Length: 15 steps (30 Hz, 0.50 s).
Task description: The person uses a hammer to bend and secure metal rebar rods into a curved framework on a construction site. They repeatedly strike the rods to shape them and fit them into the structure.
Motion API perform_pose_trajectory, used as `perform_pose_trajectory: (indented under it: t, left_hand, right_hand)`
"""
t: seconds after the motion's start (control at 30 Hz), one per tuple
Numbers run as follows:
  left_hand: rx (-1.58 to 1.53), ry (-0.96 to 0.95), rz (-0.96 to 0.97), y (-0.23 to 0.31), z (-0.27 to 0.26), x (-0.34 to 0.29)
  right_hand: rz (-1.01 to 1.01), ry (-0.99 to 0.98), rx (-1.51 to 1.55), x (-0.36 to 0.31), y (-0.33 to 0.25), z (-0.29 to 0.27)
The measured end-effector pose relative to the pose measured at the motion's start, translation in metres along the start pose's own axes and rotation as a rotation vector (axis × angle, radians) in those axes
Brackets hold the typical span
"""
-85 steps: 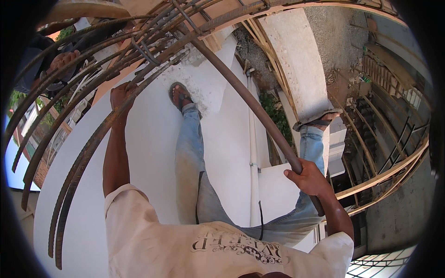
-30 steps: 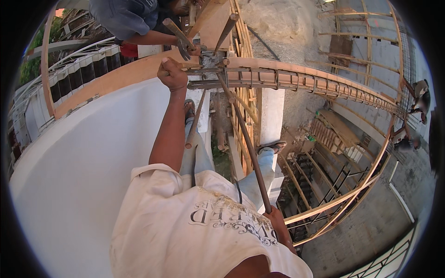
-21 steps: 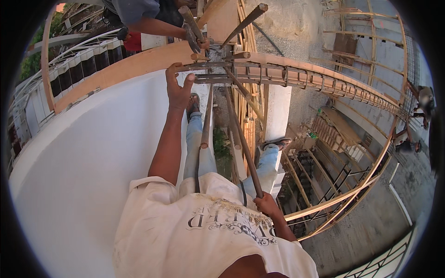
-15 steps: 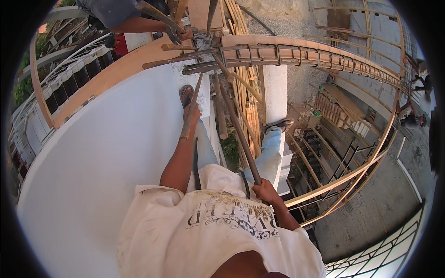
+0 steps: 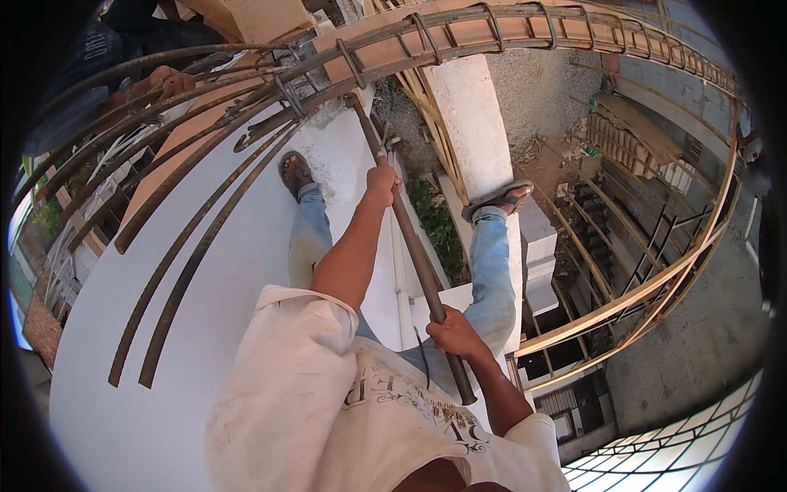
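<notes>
A long dark metal bar [image 5: 416, 254] slants across in front of me, its far end at the rebar cage and its near end by my waist. My left hand [image 5: 380, 182] is closed around its upper part. Lower down, my right hand [image 5: 452, 333] grips the same bar near its lower end. The curved rebar cage [image 5: 459, 43], tied with square stirrups, rests along the wooden formwork. Its long bar ends [image 5: 184, 289] fan out to the left over the white surface [image 5: 164, 377].
A co-worker's hand [image 5: 168, 82] is by the rebar at upper left. I straddle a gap between a white ledge [image 5: 352, 156] and a white wall top [image 5: 475, 123]. Curved wooden formwork [image 5: 611, 328] rings a deep drop to the right, with timber props below.
My left hand has left the rod it held and now grips the bar in my right hand. The view has shifted, bringing the rebar ends into sight on the left.
</notes>
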<state>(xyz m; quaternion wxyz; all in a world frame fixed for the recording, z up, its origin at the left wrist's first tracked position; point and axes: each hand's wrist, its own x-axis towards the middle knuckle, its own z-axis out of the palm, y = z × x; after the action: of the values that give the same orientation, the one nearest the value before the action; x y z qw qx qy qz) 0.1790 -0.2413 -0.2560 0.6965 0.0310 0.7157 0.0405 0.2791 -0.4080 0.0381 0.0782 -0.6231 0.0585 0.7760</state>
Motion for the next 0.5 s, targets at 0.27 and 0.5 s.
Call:
perform_pose_trajectory:
  t: [0.27,0.5]
  left_hand:
    - [-0.083,0.124,-0.071,-0.001,-0.019,-0.018]
    - [-0.336,0.092,-0.084,0.017,0.026,-0.027]
  right_hand:
    - [0.185,0.023,-0.353,0.027,0.033,-0.006]
    - [0.338,0.114,-0.458,-0.002,-0.022,-0.074]
